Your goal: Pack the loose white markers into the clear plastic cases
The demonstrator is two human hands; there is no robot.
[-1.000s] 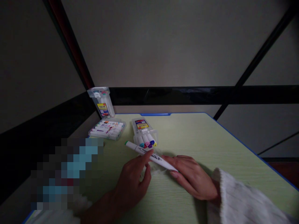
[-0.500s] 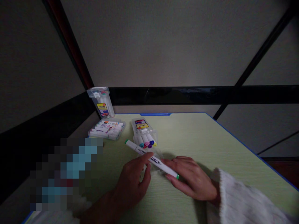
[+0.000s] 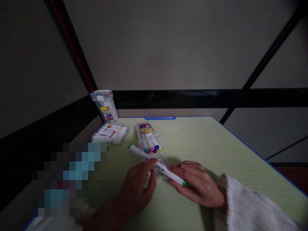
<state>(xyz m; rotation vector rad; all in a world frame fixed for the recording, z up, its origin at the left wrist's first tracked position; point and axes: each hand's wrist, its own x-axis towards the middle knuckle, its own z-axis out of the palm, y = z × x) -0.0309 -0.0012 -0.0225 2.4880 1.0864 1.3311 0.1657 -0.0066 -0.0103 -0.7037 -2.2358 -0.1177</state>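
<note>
A white marker with green ends lies slanted across both my hands above the pale green table. My left hand pinches its middle between thumb and forefinger. My right hand holds the lower end with fingers curled round it, near the green tip. A clear plastic piece sits under the marker, between my hands. Just beyond lies an open clear case of markers with coloured caps toward me.
A second flat case of markers lies at the table's back left. A third case stands upright behind it at the corner. Black bars run along the wall behind the table. A blurred-out patch covers the left near side.
The marker has slid a little toward me through my hands, so its green lower tip now shows past my right fingers. Both hands stay in place.
</note>
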